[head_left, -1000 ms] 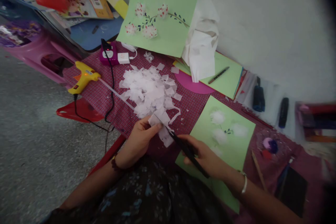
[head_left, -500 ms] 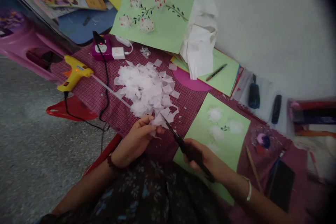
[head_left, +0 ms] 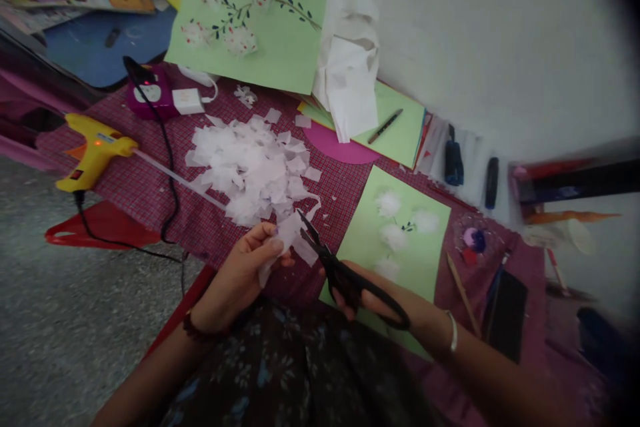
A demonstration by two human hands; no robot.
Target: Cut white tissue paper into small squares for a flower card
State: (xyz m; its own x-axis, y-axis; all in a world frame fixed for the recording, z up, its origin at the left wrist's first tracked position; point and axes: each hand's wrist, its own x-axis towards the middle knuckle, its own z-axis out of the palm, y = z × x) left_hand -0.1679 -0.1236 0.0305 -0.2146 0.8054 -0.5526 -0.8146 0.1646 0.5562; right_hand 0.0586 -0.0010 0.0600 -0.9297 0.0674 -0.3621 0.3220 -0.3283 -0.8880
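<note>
Between the thumb and fingers of my left hand [head_left: 240, 277] is a strip of white tissue paper [head_left: 289, 230]. My right hand [head_left: 370, 290] grips black-handled scissors [head_left: 327, 260], whose blades are parted just right of the strip. A piece of white paper lies by the blades, and I cannot tell if it is cut loose. Directly beyond my left hand spreads a heap of small white paper pieces [head_left: 250, 163]. To the right, partly under my right hand and forearm, lies a green sheet [head_left: 345, 247] with several white tufts and small dark leaves.
A yellow glue gun [head_left: 97, 150] with a long glue stick rests at the left, its cord trailing off the edge. Behind are a purple power adapter [head_left: 153, 97], a green flower picture [head_left: 285, 47] and crumpled white paper [head_left: 350, 80]. A pencil [head_left: 463, 293] lies right.
The scissor blades have parted and moved away from the paper's middle. The held strip stands more upright in my left hand. The whole view has shifted, with table things now further left.
</note>
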